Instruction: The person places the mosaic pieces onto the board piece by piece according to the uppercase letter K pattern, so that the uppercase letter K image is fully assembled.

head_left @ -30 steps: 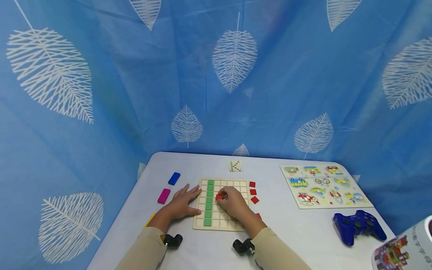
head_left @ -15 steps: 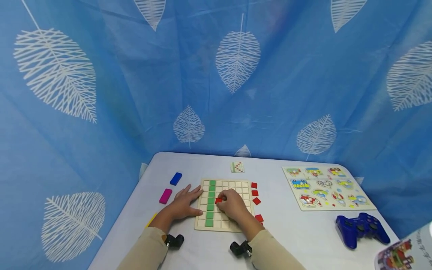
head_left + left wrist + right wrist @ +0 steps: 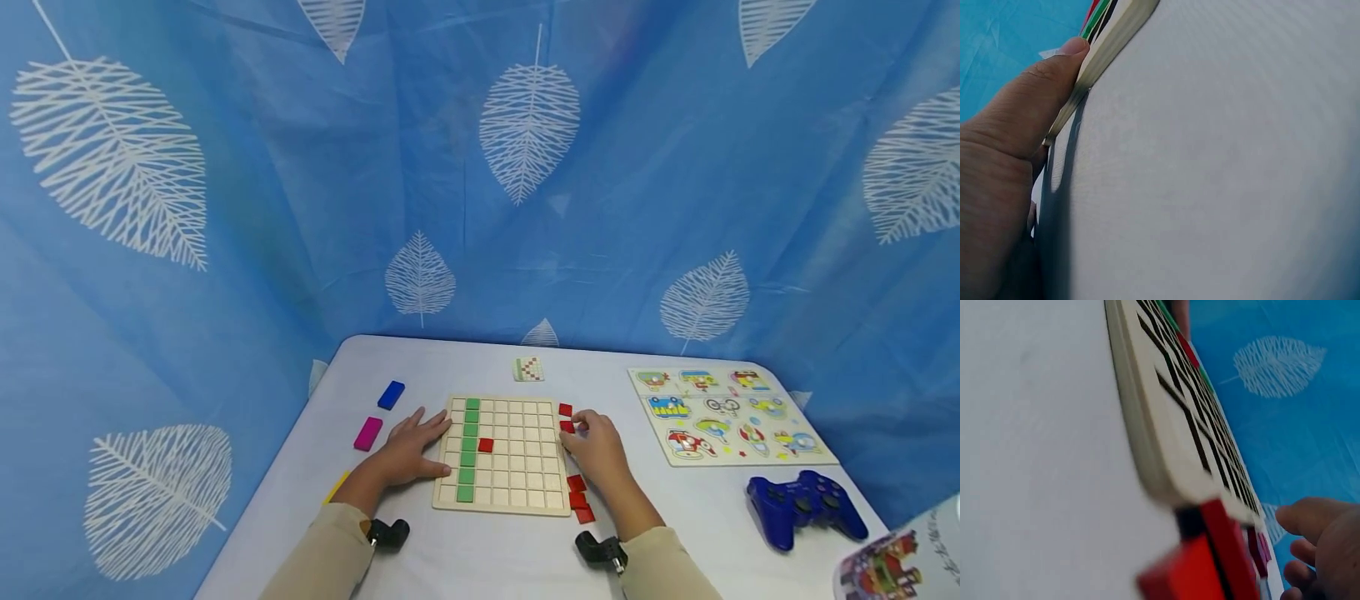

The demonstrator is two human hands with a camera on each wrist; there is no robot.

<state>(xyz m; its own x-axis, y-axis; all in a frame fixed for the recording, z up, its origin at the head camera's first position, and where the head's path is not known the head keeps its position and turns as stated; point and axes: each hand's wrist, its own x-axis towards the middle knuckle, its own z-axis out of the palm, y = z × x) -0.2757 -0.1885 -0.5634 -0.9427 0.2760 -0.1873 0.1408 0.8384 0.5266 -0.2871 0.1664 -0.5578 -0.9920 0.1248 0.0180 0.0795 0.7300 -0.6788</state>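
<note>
1. The table (image 3: 675,517) carries the board (image 3: 510,492) near its front middle. Right of the board there is bare cloth up to the picture puzzle (image 3: 731,417) and the blue controller (image 3: 802,504). Left of it, past the left hand, lie a pink block (image 3: 367,434) and a blue block (image 3: 390,395).
2. The board is mostly bare cells: a green column (image 3: 468,450) fills its second file from the left, with one red tile (image 3: 486,445) just right of that column.
3. A second ago the right hand (image 3: 596,446) was over the board, holding that red tile. Now the tile sits in its cell and the hand is at the board's right edge.
4. That placement looks done; the hand seems to be going for another piece.
5. Its fingers curl loosely at the loose red tiles (image 3: 566,418); whether they pinch one cannot be told.
6. The left hand (image 3: 408,450) lies flat, fingers straight, pressing the board's left edge.
</note>
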